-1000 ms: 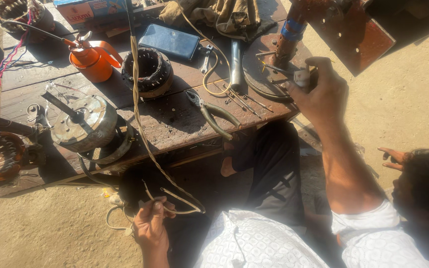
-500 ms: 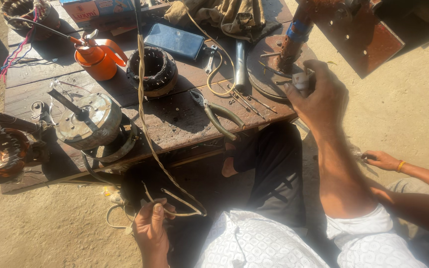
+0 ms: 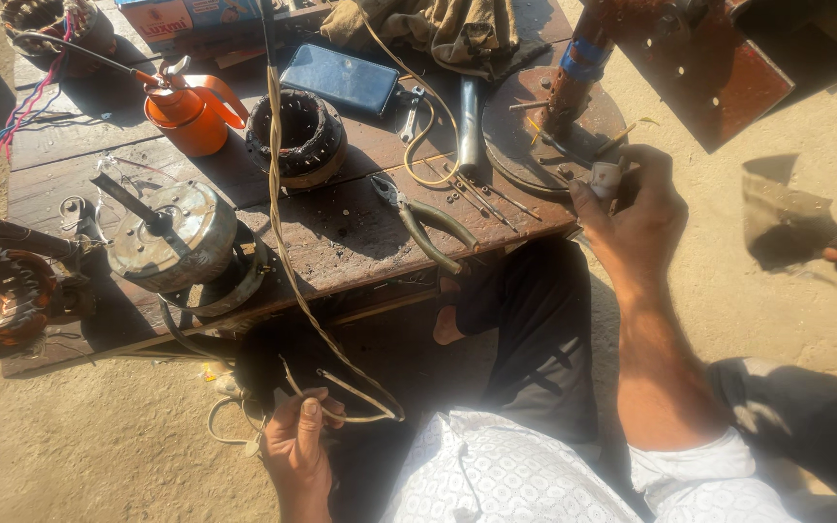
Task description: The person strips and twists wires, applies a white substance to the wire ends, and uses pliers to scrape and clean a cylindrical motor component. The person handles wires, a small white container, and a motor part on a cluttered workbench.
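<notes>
The cord [image 3: 288, 261] runs from the top of the frame down across the bench [image 3: 360, 237] to the lower middle, where its bared ends loop. It looks light, limp and springy, likely to slip unless pinched close to the ends. The left hand [image 3: 297, 447], at lower centre, has its fingers [image 3: 310, 409] closed narrowly round those ends. The right hand [image 3: 636, 218], at the right edge of the bench, grips a small pale part [image 3: 605, 179], seemingly hard and light, fingers curled tight about it. Pliers [image 3: 428, 225] lie on the bench between the hands, and a motor [image 3: 167, 237] stands at the left.
</notes>
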